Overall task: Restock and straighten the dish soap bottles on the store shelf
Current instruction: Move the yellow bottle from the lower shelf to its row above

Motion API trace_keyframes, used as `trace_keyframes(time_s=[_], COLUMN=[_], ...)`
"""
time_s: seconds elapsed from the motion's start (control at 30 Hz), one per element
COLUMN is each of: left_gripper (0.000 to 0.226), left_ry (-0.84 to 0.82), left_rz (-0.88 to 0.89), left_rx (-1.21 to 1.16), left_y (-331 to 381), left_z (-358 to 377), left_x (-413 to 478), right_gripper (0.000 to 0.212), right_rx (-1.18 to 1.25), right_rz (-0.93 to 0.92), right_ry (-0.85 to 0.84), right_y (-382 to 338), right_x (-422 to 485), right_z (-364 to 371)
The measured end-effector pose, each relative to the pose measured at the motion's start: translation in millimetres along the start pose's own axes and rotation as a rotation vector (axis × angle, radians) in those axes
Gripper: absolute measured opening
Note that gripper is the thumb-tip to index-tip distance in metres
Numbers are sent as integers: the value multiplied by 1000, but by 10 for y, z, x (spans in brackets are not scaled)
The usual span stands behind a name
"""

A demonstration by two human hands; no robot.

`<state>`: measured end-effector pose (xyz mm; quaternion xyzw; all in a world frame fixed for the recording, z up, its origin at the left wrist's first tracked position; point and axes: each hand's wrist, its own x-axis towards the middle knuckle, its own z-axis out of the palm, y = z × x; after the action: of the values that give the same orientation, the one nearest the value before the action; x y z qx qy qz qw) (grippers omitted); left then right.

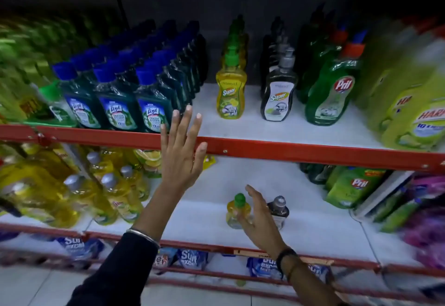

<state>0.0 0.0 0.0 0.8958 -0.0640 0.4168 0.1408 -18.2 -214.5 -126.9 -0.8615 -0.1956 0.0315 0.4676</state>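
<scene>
Reaching toward the shelves, we spread the left hand (pixel 181 151) fingers (pixel 192 125) at the red-edged upper shelf (pixel 265 148); right hand (pixel 258 216), open-fingered, nears the small yellow green-capped soap bottle (pixel 237 210) mid lower shelf (pixel 313 231).

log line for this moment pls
left hand: open, raised at upper shelf edge | right hand: open, reaching at small yellow bottle on lower shelf | held: nothing
</scene>
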Motion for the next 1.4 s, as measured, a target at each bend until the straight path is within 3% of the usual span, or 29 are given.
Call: trace_keyframes(time_s=[0.1,0.17,0.27,0.5,0.73,1.07,1.23,1.4], left_gripper=[55,55,56,52,51,52,54,53], left_ry=[-19,-20,-15,50,4,-17,-15,49], left_rz=[-24,-9,25,75,30,18,7,12], left_rx=[18,49,138,239,197,145,173,231], left_y=[-89,-146,-252,-334,-270,-242,-269,-318], left_z=[71,164,261,346,260,157,208,324], left_x=[-9,-56,-74,-67,-65,-93,-103,-104], right_gripper=[62,50,51,43,41,54,47,54], right_rx=[-12,-62,-99,90,303,461,387,302], right_rz=[142,176,197,246,60,-351,-326,-243], right_ry=[-118,-127,-161,-90,15,402,430,423], right_y=[88,182,337,273,-603,-1915,-1993,-1785], right_x=[95,186,294,309,185,544,969,1297], right_z=[103,166,187,57,-641,-1471,-1302,-1054])
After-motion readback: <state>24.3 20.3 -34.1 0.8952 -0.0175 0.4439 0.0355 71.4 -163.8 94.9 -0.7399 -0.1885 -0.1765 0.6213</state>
